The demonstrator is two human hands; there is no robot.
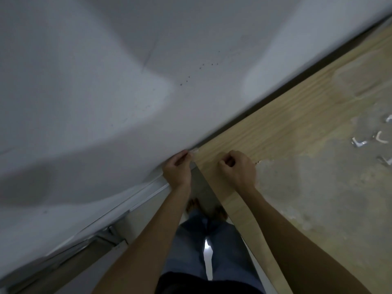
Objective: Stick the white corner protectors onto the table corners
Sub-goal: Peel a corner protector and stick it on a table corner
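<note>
Two hands were in my feed, both at the near corner of a wooden table. Working left to right: the left half of the view was a plain white wall (106, 81), unevenly lit, with a short scatter of dark specks (199, 68) up toward the middle. A pale skirting strip (148, 190) ran along its foot. Below that I saw the person's jeans (195, 240) and bare feet on the floor, between wall and table.

The left hand (177, 169) sat curled at the table corner, fingertips pinched together on a small white piece, one corner protector (194, 151), which lay right on the corner tip against the wall. The blur kept me from telling whether it was fully seated. The right hand (238, 168) rested just beside it on the tabletop, closed into a loose fist with finger and thumb pressed together; I could not tell whether anything was held inside.

The table (297, 128) filled the right side: light wood grain along its edges, the middle worn grey and patchy where the finish had flaked. It stood close along the wall with a dark gap between.

Far right on the tabletop I counted four more small white pieces (379, 137), loose and apart from one another, two cut off by the frame edge. They looked like spare protectors, though too small to be sure.
</note>
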